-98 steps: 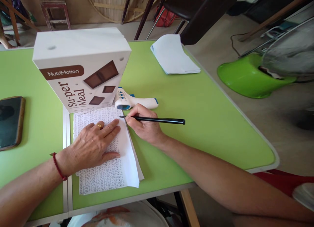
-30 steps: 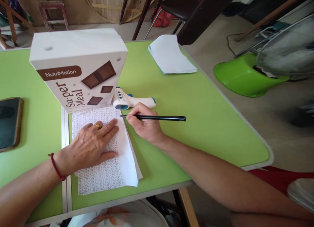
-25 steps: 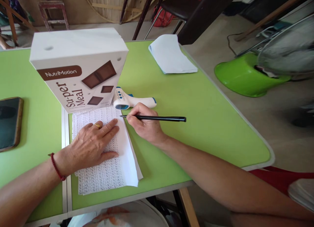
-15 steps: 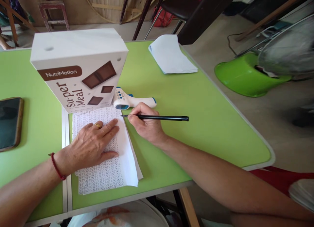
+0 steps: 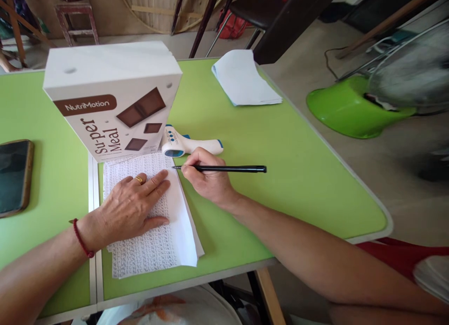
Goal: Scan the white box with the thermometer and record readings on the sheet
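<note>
Rows of small handwritten marks cover most of a stack of paper sheets, leaving a bare strip along the right side. My left hand lies flat on the top sheet with its fingers spread, a gold ring on one of them. In my right hand is a slim black pen, pinched near its tip. That tip points left and meets the sheet close to its upper right edge. Just beyond my right hand rests a white and blue infrared thermometer.
A tall white NutriMotion box stands at the top of the papers. To the left lies a phone. Folded blank paper sits at the far edge of the green table. A green plastic stool is on the floor at right.
My right hand and the pen have shifted very slightly to the left. My left hand stays in place on the paper.
</note>
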`<action>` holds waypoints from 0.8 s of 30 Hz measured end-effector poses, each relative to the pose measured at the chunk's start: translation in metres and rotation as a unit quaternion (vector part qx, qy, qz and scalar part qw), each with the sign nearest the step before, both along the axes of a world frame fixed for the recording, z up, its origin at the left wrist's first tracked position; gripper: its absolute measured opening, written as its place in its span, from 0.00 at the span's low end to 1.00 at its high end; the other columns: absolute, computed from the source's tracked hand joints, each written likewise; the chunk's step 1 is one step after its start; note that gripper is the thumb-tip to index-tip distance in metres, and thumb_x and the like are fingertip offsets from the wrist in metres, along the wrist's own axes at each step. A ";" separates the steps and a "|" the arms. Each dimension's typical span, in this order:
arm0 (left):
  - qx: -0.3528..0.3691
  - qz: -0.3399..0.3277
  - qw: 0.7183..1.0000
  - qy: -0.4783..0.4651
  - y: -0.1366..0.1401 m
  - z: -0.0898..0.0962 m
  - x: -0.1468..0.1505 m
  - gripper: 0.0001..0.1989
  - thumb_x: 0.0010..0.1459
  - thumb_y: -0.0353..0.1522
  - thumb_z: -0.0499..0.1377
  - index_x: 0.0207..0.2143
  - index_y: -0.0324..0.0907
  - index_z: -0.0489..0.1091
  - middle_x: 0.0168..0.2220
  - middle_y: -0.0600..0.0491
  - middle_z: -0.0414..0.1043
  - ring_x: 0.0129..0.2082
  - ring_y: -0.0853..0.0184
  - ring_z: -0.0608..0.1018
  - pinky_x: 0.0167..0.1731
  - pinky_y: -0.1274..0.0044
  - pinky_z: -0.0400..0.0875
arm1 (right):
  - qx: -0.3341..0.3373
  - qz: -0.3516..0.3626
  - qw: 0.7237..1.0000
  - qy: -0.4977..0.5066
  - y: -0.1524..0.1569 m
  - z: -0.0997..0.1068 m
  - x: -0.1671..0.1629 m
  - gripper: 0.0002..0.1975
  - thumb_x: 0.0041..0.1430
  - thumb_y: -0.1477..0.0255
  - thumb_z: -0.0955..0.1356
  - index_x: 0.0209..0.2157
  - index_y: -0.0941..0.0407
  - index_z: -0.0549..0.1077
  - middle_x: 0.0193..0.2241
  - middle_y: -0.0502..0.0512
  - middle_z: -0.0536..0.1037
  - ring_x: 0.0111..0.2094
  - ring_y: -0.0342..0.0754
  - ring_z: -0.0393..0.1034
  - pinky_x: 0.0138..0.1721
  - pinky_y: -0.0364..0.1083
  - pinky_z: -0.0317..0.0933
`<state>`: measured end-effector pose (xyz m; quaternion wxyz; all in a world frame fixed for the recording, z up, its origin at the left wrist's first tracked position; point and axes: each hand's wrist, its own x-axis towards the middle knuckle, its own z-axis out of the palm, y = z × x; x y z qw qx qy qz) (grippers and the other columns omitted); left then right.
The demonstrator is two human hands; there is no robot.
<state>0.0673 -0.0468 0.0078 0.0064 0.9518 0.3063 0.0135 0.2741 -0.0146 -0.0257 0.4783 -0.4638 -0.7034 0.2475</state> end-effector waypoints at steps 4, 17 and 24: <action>0.006 -0.003 1.000 -0.003 0.000 -0.001 -0.001 0.32 0.62 0.50 0.52 0.58 0.35 0.60 0.63 0.45 0.53 0.41 0.58 0.69 0.36 0.65 0.71 | 0.002 -0.006 1.000 -0.008 0.000 0.001 0.000 0.10 0.46 0.79 0.63 0.19 0.53 0.57 0.14 0.42 0.61 0.14 0.37 0.52 0.16 0.40 0.48; 0.001 -0.001 1.000 -0.001 0.001 0.001 0.000 0.31 0.63 0.49 0.52 0.58 0.35 0.60 0.63 0.46 0.52 0.41 0.57 0.70 0.36 0.64 0.72 | 0.153 -0.015 0.963 -0.223 -0.011 0.024 0.020 0.08 0.47 0.81 0.65 0.27 0.53 0.67 0.21 0.49 0.70 0.24 0.45 0.63 0.26 0.46 0.57; 0.007 -0.011 0.999 -0.053 0.006 -0.005 -0.004 0.15 0.66 0.31 0.48 0.52 0.38 0.64 0.61 0.50 0.58 0.37 0.60 0.73 0.35 0.66 0.73 | 0.165 0.028 0.880 -0.444 -0.019 0.030 0.032 0.09 0.50 0.83 0.65 0.23 0.55 0.70 0.24 0.55 0.71 0.29 0.49 0.61 0.30 0.48 0.53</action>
